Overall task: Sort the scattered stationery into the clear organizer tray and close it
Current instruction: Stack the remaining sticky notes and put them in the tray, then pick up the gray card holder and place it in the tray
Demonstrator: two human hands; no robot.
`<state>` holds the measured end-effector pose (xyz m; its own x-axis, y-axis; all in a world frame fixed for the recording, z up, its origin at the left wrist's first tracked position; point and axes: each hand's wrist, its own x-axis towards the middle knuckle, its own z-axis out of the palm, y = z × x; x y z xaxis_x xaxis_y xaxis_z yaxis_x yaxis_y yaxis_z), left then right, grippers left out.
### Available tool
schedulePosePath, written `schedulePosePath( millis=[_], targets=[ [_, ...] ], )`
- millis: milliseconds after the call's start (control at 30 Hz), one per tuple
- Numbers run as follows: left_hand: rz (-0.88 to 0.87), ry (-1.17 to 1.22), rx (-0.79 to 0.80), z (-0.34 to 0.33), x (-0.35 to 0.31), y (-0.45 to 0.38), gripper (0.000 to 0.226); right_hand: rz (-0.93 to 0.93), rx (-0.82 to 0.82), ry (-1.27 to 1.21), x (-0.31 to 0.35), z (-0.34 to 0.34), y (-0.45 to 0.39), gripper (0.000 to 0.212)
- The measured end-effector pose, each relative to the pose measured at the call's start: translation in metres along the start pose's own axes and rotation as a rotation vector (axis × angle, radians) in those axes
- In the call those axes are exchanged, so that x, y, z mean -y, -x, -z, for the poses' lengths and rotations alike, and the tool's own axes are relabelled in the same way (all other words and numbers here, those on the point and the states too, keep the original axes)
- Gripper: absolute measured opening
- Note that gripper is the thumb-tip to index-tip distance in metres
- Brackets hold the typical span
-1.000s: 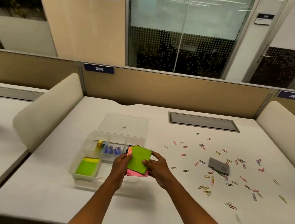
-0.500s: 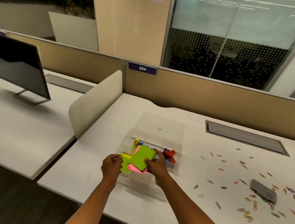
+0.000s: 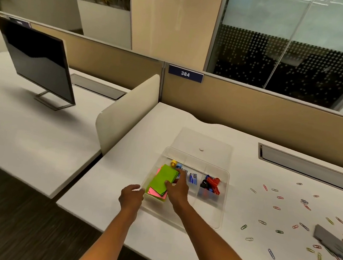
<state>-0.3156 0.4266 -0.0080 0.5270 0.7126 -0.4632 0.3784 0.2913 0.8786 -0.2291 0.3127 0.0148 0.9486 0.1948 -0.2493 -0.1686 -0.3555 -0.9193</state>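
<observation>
Head view is showing the clear organizer tray (image 3: 210, 211) sitting on the white tabletop (image 3: 174, 243) with its clear lid (image 3: 205, 142) lying open just behind it. The right hand (image 3: 175, 189) is gripping a stack of green and pink sticky notes (image 3: 163, 181), thumb on top and fingers curled round the far edge, over the tray's left compartment. The left hand (image 3: 131, 197) is resting at the tray's left wall with its fingers curled loosely, holding nothing; whether it is touching the wall cannot be told. In the tray's back compartments, a yellow item (image 3: 173, 163), blue items (image 3: 192, 178) and red and black binder clips (image 3: 211, 184) are lying. Well to the right of the tray, coloured paper clips (image 3: 281, 208) are lying scattered around a grey flat case (image 3: 331, 242).
</observation>
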Motion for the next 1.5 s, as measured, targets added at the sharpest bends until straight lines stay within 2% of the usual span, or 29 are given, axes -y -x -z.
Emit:
schedulePosePath(
  millis=[100, 200, 267, 400, 467, 567, 700, 833, 967, 1067, 1167, 1333, 1500],
  targets=[
    [-0.03, -0.025, -0.017, -0.002, 0.002, -0.001, 0.009, 0.006, 0.021, 0.031, 0.002, -0.005, -0.004, 0.06],
    [-0.029, -0.022, -0.019, -0.001, 0.004, -0.004, 0.011, -0.001, 0.054, 0.07, 0.004, -0.007, -0.005, 0.061],
    [-0.023, -0.022, -0.012, 0.001, 0.005, -0.005, 0.013, 0.013, 0.069, 0.16, 0.005, -0.008, -0.006, 0.053],
    [-0.025, -0.053, -0.029, 0.002, 0.003, -0.006, 0.011, 0.121, 0.011, 0.449, 0.012, -0.004, -0.008, 0.022],
    [-0.036, -0.08, -0.09, 0.0, -0.001, -0.004, 0.014, 0.158, -0.005, 0.534, 0.014, 0.002, -0.01, 0.025],
    [-0.092, -0.107, -0.171, -0.004, -0.014, 0.001, 0.018, 0.16, -0.021, 0.533, 0.016, 0.014, -0.011, 0.037],
    [-0.304, -0.227, -0.159, -0.017, -0.027, 0.007, 0.027, 0.191, -0.079, 0.51, 0.013, 0.035, -0.012, 0.037],
    [-0.512, -0.433, -0.038, -0.036, -0.033, 0.012, 0.042, 0.238, -0.151, 0.521, 0.002, 0.067, -0.006, 0.054],
    [-0.648, -0.651, 0.111, -0.061, -0.028, 0.019, 0.058, 0.292, -0.218, 0.707, -0.013, 0.106, -0.001, 0.071],
    [-0.732, -0.817, 0.203, -0.086, -0.023, 0.026, 0.067, 0.265, -0.242, 0.811, -0.027, 0.139, 0.002, 0.078],
    [-0.824, -0.906, 0.259, -0.111, -0.023, 0.037, 0.072, 0.222, -0.251, 0.946, -0.044, 0.17, 0.006, 0.08],
    [-0.944, -1.058, 0.331, -0.161, -0.023, 0.063, 0.074, 0.156, -0.321, 1.016, -0.064, 0.224, 0.012, 0.08],
    [-0.968, -1.126, 0.431, -0.213, -0.015, 0.093, 0.075, 0.064, -0.375, 1.024, -0.085, 0.276, 0.019, 0.08]
  ],
)
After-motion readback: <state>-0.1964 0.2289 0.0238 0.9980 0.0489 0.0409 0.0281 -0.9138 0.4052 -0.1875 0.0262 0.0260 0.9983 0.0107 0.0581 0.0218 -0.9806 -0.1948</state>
